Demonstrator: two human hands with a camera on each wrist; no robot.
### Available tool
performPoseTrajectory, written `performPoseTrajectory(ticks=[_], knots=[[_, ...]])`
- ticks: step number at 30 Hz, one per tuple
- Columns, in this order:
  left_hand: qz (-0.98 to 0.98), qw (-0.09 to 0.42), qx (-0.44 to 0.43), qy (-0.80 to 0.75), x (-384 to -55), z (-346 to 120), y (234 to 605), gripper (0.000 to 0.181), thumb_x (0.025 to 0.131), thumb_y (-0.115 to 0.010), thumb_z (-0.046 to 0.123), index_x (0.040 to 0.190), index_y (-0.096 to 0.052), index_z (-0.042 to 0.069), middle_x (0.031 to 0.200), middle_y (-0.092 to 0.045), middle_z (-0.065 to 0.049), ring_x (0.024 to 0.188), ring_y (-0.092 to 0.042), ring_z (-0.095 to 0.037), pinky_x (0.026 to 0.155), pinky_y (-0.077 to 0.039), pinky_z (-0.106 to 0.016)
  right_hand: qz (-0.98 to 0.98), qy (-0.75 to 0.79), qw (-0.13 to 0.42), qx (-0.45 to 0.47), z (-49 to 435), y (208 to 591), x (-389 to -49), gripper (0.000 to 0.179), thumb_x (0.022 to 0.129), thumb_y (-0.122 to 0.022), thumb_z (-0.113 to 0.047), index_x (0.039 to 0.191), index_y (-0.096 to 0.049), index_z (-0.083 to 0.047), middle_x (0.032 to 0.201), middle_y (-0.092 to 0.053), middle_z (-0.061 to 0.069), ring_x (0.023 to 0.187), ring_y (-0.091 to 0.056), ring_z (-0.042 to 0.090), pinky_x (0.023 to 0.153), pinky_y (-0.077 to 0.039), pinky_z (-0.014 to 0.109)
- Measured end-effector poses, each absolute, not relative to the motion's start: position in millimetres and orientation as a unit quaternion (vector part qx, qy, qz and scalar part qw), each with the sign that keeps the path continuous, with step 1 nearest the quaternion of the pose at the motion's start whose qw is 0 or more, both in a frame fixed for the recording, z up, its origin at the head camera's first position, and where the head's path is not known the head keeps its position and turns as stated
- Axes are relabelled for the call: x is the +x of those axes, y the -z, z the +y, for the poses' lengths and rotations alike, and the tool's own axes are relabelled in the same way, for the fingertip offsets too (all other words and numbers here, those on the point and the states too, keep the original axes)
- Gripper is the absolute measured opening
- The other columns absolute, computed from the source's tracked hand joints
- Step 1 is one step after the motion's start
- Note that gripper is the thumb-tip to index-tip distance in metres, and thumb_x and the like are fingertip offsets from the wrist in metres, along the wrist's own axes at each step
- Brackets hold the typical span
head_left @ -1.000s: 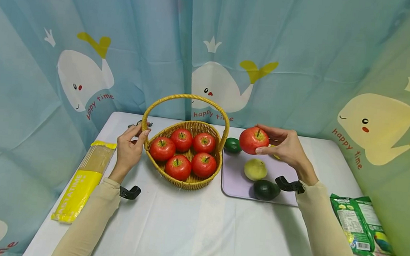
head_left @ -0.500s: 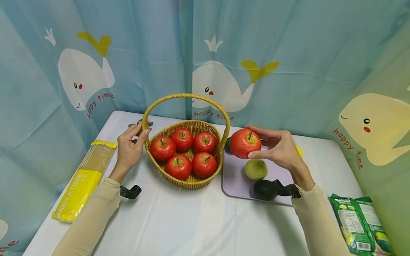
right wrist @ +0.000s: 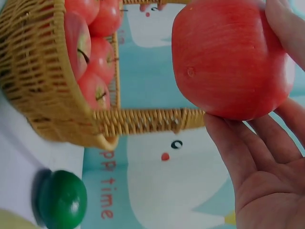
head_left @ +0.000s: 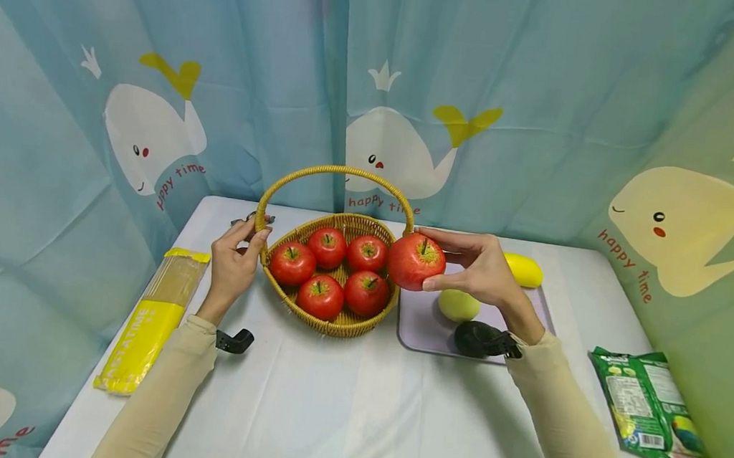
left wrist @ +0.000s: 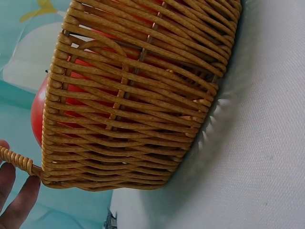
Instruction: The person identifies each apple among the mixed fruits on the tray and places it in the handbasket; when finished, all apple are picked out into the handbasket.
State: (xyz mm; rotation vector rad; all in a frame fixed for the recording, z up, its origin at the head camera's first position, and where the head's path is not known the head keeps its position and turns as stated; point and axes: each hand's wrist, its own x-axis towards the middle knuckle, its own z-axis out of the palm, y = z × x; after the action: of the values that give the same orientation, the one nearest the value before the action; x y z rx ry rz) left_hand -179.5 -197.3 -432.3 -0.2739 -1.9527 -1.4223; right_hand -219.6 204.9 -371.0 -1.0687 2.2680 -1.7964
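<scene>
A wicker basket (head_left: 343, 328) with a tall arched handle stands at the middle of the table, several red apples (head_left: 319, 297) inside it. My left hand (head_left: 232, 269) pinches the left foot of that handle; the left wrist view shows its fingers (left wrist: 21, 202) at the handle beside the woven wall. Between thumb and fingers, my right hand (head_left: 483, 267) holds another red apple (head_left: 414, 263) in the air at the basket's right rim, in front of the handle's right foot. The right wrist view has this apple (right wrist: 233, 57) close up, above the fingers.
Right of the basket lies a lilac tray (head_left: 423, 341) bearing a pale green round fruit (head_left: 458, 306), a dark avocado (head_left: 475, 338) and a yellow item (head_left: 523, 270). A green fruit (right wrist: 63, 199) shows beside the basket. A yellow pasta pack (head_left: 152, 323) lies left, a green packet (head_left: 651, 406) right.
My right hand has carried the apple leftward from over the tray to the basket's right rim, slightly lower and nearer. The left hand has stayed at the handle.
</scene>
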Motion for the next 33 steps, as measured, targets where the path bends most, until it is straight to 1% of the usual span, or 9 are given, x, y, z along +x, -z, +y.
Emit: performPoseTrajectory(ticks=[4, 11, 19, 24, 28, 33], knots=[[-0.752, 0.347, -0.106, 0.551, -181, -197, 432, 0.027, 0.099, -0.069, -0.007, 0.124, -0.072, -0.013, 0.096, -0.069, -0.032, 0.082, -0.058, 0.002, 0.061, -0.047, -0.002, 0.738, 0.582, 0.042, -0.339, 194, 373, -219, 0.077, 0.071, -0.094, 0.01, 0.142, -0.066, 0.001, 0.137, -0.073, 0.005, 0.12, -0.073, 0.015, 0.097, -0.063, 0.032], [-0.752, 0.345, -0.104, 0.552, -181, -197, 433, 0.027, 0.099, -0.069, -0.007, 0.125, -0.073, -0.011, 0.094, -0.069, -0.031, 0.082, -0.057, 0.001, 0.06, -0.046, -0.002, 0.75, 0.57, 0.059, -0.33, 178, 374, -218, 0.077, 0.072, -0.097, 0.002, 0.143, -0.067, -0.006, 0.142, -0.07, 0.008, 0.121, -0.072, 0.015, 0.098, -0.063, 0.031], [-0.751, 0.346, -0.107, 0.552, -181, -197, 432, 0.027, 0.098, -0.069, -0.007, 0.124, -0.073, -0.013, 0.093, -0.068, -0.032, 0.081, -0.057, 0.001, 0.06, -0.046, -0.002, 0.743, 0.579, 0.076, -0.327, 155, 380, -222, 0.076, 0.073, -0.097, -0.001, 0.143, -0.068, -0.007, 0.142, -0.069, 0.012, 0.119, -0.074, 0.02, 0.098, -0.063, 0.034], [-0.752, 0.345, -0.106, 0.552, -181, -197, 432, 0.025, 0.098, -0.07, -0.007, 0.122, -0.073, -0.013, 0.091, -0.067, -0.032, 0.081, -0.057, 0.001, 0.06, -0.047, -0.002, 0.749, 0.576, 0.081, -0.317, 141, 386, -226, 0.076, 0.075, -0.097, -0.006, 0.144, -0.066, -0.005, 0.142, -0.07, 0.009, 0.116, -0.074, 0.021, 0.098, -0.064, 0.035], [-0.751, 0.345, -0.107, 0.553, -181, -198, 432, 0.025, 0.097, -0.07, -0.008, 0.121, -0.074, -0.013, 0.091, -0.067, -0.032, 0.081, -0.057, 0.001, 0.061, -0.048, -0.003, 0.753, 0.574, 0.087, -0.311, 131, 390, -229, 0.075, 0.076, -0.097, -0.006, 0.144, -0.066, -0.005, 0.14, -0.071, 0.009, 0.114, -0.075, 0.023, 0.098, -0.064, 0.038], [-0.751, 0.346, -0.106, 0.553, -181, -199, 432, 0.024, 0.098, -0.07, -0.007, 0.121, -0.074, -0.013, 0.091, -0.067, -0.033, 0.081, -0.057, 0.001, 0.061, -0.048, -0.002, 0.768, 0.565, 0.091, -0.286, 116, 392, -233, 0.074, 0.076, -0.097, -0.007, 0.144, -0.068, -0.011, 0.139, -0.071, 0.008, 0.116, -0.075, 0.024, 0.099, -0.063, 0.036]])
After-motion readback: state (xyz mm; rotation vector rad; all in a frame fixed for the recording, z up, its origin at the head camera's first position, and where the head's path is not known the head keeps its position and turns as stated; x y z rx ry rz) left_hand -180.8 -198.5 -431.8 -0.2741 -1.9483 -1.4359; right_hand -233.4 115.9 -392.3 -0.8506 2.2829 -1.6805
